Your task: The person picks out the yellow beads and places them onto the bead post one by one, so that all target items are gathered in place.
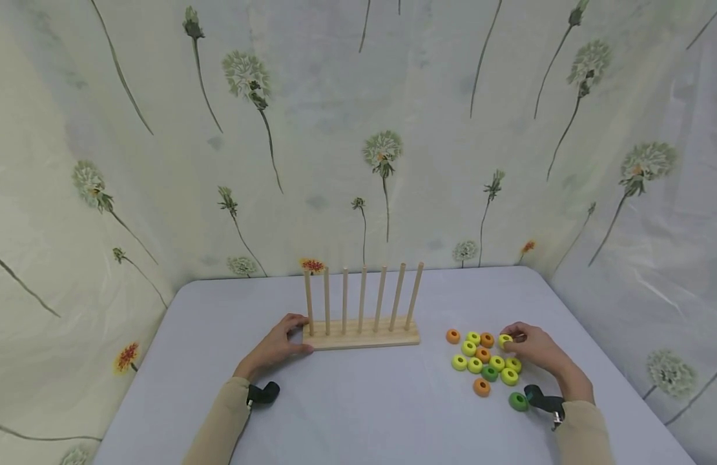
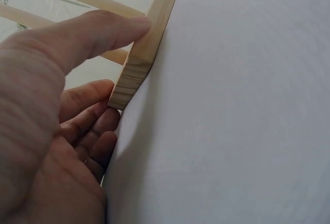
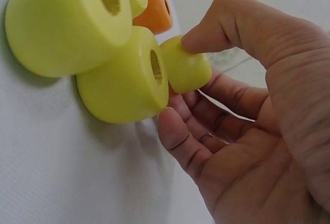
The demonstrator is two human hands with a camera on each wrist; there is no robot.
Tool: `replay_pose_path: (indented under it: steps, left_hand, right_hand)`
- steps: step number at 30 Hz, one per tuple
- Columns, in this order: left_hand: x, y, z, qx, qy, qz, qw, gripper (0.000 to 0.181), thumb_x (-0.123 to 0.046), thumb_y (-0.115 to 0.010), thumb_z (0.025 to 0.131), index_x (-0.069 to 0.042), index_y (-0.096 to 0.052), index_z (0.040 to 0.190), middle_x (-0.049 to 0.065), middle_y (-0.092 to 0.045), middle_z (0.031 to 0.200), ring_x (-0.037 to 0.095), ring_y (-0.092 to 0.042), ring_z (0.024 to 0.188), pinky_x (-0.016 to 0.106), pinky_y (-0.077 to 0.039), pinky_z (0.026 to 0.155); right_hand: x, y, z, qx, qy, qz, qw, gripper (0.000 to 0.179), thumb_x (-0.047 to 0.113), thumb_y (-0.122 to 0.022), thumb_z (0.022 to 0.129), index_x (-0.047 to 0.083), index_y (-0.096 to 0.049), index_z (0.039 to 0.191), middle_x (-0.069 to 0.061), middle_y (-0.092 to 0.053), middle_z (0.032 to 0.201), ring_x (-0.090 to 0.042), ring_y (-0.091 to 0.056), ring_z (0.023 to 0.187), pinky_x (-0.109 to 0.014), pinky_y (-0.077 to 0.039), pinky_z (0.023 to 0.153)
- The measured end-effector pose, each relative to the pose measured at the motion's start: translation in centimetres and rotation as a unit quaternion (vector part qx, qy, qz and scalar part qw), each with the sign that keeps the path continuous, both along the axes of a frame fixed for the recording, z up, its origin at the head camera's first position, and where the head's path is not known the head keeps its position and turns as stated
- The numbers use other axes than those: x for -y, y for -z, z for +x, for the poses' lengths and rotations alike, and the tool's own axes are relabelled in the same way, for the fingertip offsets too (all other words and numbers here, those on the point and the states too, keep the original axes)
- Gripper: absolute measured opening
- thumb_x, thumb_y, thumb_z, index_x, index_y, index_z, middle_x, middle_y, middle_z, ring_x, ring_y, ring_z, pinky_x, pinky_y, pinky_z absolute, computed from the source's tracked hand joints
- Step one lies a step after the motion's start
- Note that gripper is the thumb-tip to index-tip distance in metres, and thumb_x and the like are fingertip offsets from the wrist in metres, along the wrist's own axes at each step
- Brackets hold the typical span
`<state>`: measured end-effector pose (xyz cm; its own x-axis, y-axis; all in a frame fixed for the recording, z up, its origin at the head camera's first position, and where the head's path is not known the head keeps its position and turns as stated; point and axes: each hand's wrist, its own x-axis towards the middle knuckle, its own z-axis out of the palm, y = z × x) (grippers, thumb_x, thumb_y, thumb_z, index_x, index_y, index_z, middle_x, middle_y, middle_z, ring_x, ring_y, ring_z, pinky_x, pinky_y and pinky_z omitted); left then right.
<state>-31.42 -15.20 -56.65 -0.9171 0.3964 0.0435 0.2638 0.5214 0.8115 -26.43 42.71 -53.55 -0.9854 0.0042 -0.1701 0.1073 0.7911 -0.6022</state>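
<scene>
A wooden peg rack (image 1: 361, 336) with several upright pegs stands mid-table. My left hand (image 1: 297, 334) grips the left end of its base, thumb at the front and fingers behind. In the left wrist view the left hand (image 2: 126, 59) has its thumb lying on the base (image 2: 154, 23) and its fingers curled by the base's end. To the right lies a cluster of several yellow, orange and green rings (image 1: 482, 361). My right hand (image 1: 512, 340) pinches a yellow ring (image 1: 505, 340) at the cluster's far right. The right wrist view shows the right hand (image 3: 178, 77) pinching that yellow ring (image 3: 188, 72) between thumb and fingers.
A green ring (image 1: 518, 401) lies apart near my right wrist, with an orange ring (image 1: 481, 387) just left of it. The grey table (image 1: 358, 413) is walled by a floral curtain (image 1: 358, 129) at the back and on both sides. Larger yellow rings (image 3: 121, 80) touch the pinched one.
</scene>
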Motion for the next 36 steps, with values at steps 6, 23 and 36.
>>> replay_pose_path:
  steps: [6,23,36]
  left_hand:
    - [-0.1,-0.3,0.2,0.012,-0.002,0.015,0.9998,0.067,-0.032,-0.083,0.075,-0.011,-0.055,0.132,0.006,-0.048,0.137,0.029,-0.041,0.133,0.052,-0.031,0.112]
    - [-0.1,-0.3,0.3,0.000,0.004,0.017,0.9998,0.067,-0.030,-0.082,0.076,-0.008,-0.054,0.133,0.009,-0.047,0.137,0.032,-0.041,0.133,0.055,-0.031,0.111]
    - [-0.1,-0.3,0.2,0.015,0.000,0.021,0.9997,0.068,-0.030,-0.084,0.074,-0.009,-0.055,0.132,0.007,-0.047,0.138,0.031,-0.039,0.135,0.054,-0.030,0.113]
  right_hand:
    - [0.0,-0.3,0.1,-0.026,0.008,-0.004,0.9996,0.044,0.031,-0.067,0.088,-0.001,-0.056,0.117,-0.014,-0.061,0.106,-0.025,-0.055,0.094,-0.033,-0.048,0.074]
    - [1.3,-3.2,0.6,-0.085,0.011,-0.011,0.9963,0.046,0.036,-0.066,0.090,0.001,-0.055,0.118,-0.018,-0.059,0.112,-0.030,-0.055,0.100,-0.037,-0.051,0.080]
    - [4.3,-4.4,0.4,-0.103,-0.005,-0.024,0.9944,0.043,0.034,-0.069,0.088,0.003,-0.056,0.115,-0.011,-0.060,0.104,-0.022,-0.056,0.093,-0.030,-0.050,0.075]
